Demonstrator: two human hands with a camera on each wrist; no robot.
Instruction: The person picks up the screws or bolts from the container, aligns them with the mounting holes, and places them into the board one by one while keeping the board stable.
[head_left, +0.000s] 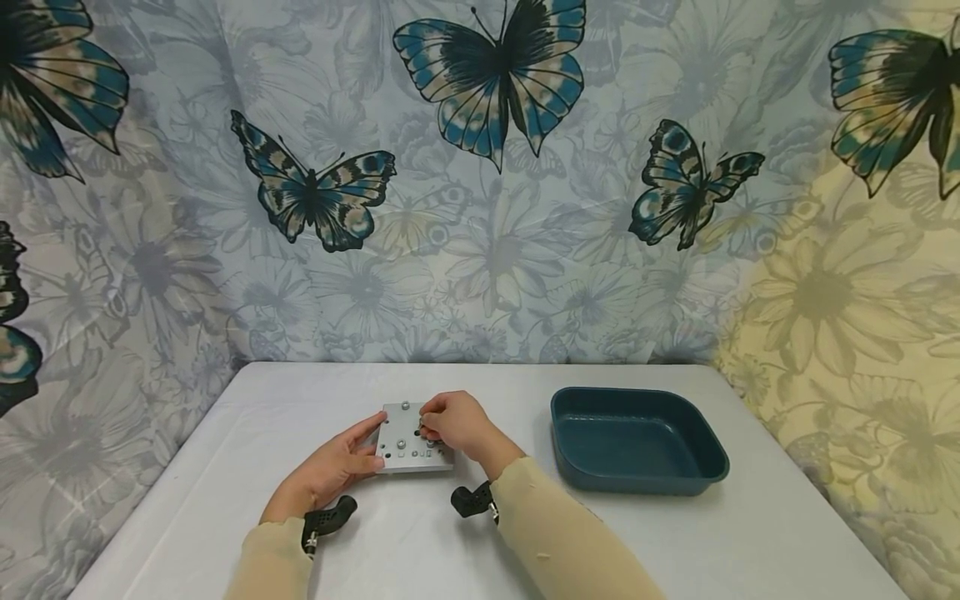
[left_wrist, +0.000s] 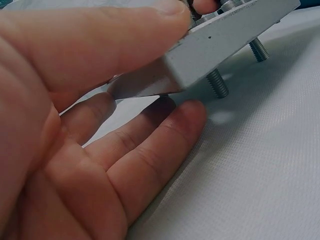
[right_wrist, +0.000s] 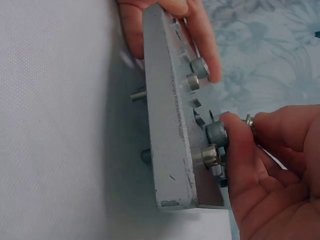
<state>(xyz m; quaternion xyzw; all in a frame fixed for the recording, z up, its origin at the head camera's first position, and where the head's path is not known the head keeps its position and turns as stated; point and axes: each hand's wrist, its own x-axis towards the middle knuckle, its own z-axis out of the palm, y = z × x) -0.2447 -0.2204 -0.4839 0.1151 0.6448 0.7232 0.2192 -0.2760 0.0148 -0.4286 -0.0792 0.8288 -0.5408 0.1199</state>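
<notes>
A silver metal plate [head_left: 393, 427] with holes and several bolts is raised off the white cloth. My left hand [head_left: 333, 467] grips its left edge, the thumb [left_wrist: 165, 25] on top and fingers beneath. Threaded bolt ends [left_wrist: 218, 84] stick out under the plate in the left wrist view. Over the plate's upper right part, my right hand [head_left: 459, 423] pinches a small shiny metal piece, seemingly a screw [right_wrist: 249, 120], between thumb and fingertips. Beside those fingers stand socket-head bolts [right_wrist: 216, 133] in the plate. The fingers hide most of the pinched piece.
On the right of the white-covered table [head_left: 330, 392] sits a dark teal rectangular tub [head_left: 637, 479], its visible inside bare. A butterfly-patterned cloth [head_left: 495, 275] hangs behind the table. Black devices [head_left: 472, 500] are strapped at both wrists.
</notes>
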